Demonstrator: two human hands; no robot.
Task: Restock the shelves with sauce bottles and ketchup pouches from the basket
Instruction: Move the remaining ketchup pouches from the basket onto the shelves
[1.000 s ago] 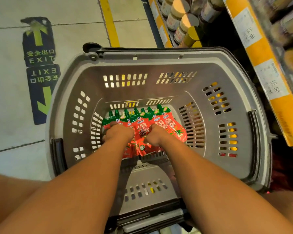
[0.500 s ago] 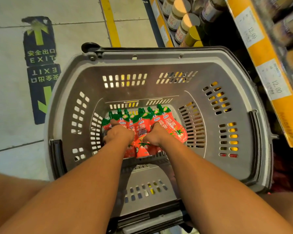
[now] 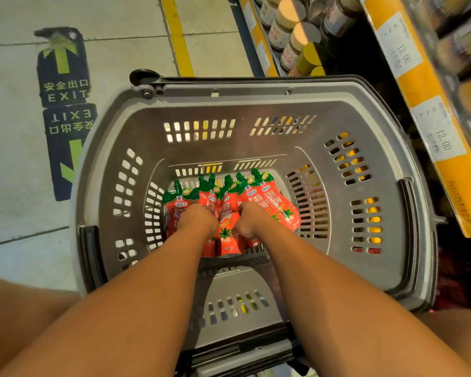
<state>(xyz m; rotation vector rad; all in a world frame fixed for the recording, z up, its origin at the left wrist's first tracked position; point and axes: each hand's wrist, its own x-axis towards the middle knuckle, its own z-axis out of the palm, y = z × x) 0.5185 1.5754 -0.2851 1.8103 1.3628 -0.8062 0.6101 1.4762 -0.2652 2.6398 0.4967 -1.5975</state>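
- We see the floor (image 3: 17, 164) at left, with an EXIT sticker (image 3: 65, 104) and a yellow line (image 3: 177, 36); the sticker's lower end is hidden behind the basket.
- We see the basket (image 3: 256, 96), grey and slotted, on the floor beside the shelf (image 3: 424, 85); its near rim is covered by our forearms.
- The shelf runs down the right edge; its yellow strip carries price tags (image 3: 403, 53) reading 12.00. The goods above the strip are blurred and cut off, and we cannot identify them.
- Jars (image 3: 297, 36) stand on a lower shelf at top centre, several cropped by the frame.
- The pouches (image 3: 278, 205), red with green spouts, lie fanned on the basket bottom. We cannot count them: both hands cover their middles.
- Our left hand (image 3: 199, 219) rests on the left pouches, fingers curled down around them; the fingertips are hidden.
- Our right hand (image 3: 252, 220) lies just beside it on the right pouches, fingers likewise curled onto them, tips out of sight.
- We see no bottle in the basket.
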